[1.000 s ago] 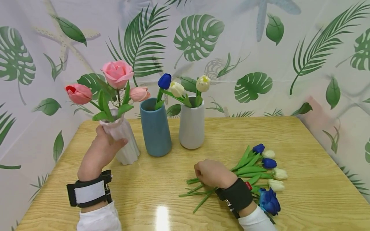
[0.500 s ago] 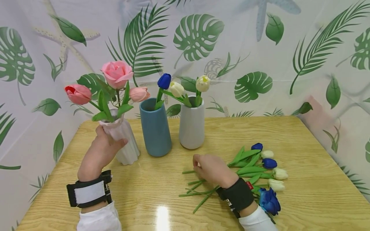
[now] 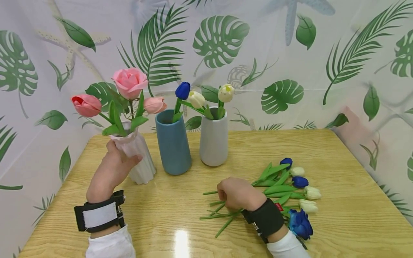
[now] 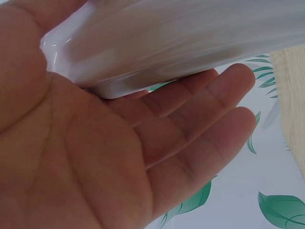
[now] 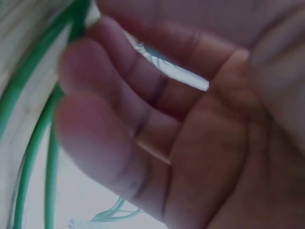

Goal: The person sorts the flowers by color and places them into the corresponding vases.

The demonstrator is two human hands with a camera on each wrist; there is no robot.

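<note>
The green stems (image 3: 211,217) of a loose bunch are partly covered by the right-hand grip (image 3: 240,193); its fingers are curled, with stems seen just beside the fingertips, but whether any is pinched cannot be told. To the right of this grip, 2 loose blue tulips (image 3: 300,182), 3 loose white tulips (image 3: 312,192) and 1 blue rose (image 3: 300,224) are spread on the tabletop (image 3: 348,222). The upper part of a fluted pale-pink vase (image 3: 144,166) is clamped in the left-hand grip (image 3: 113,170). In that vase, 1 pink rose (image 3: 130,83) and 2 pink tulips (image 3: 87,105) are held; in the blue vase (image 3: 174,150), 1 blue tulip (image 3: 183,91); in the white vase (image 3: 213,141), 2 white tulips (image 3: 226,93).
</note>
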